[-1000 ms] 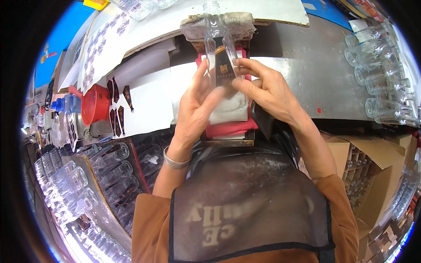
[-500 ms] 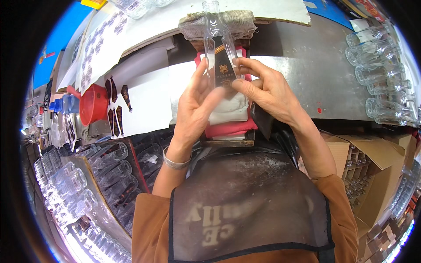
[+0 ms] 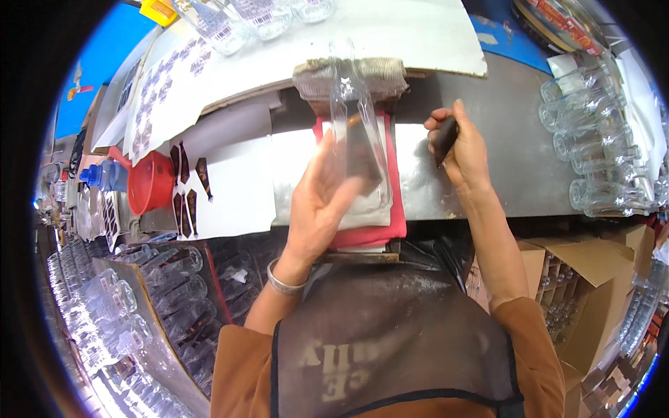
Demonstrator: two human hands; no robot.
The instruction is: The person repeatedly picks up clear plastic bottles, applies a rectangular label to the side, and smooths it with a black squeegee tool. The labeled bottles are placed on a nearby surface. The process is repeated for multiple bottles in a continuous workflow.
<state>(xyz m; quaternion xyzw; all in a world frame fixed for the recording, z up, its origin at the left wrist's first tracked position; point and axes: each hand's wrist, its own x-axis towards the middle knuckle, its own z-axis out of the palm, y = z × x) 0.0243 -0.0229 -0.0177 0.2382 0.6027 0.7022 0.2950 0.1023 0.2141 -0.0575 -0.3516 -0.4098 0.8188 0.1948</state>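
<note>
A clear glass bottle [image 3: 346,94] lies on a padded stand, its neck pointing away from me. It carries a dark label [image 3: 364,152] with a gold stripe, smeared by motion. My left hand [image 3: 315,202] holds the bottle's left side, thumb reaching over toward the label. Off to the right, above the metal bench, my right hand [image 3: 468,153] grips a dark, flat, scraper-like piece [image 3: 444,143]. Beneath the bottle are a white cloth and a red cloth [image 3: 395,198]. A ribbed grey cloth pad [image 3: 383,78] supports the neck end.
Loose dark labels [image 3: 203,177] lie on a white sheet [image 3: 240,174] at left, beside a red plastic container [image 3: 150,182]. Glass bottles [image 3: 592,150] line the bench's right side. More bottles [image 3: 185,292] fill racks at lower left. An open carton [image 3: 578,261] stands at lower right.
My right hand has left the bottle and moved right, now with the dark scraper-like piece in it. The piece was beside the stand before. My left hand stays at the bottle.
</note>
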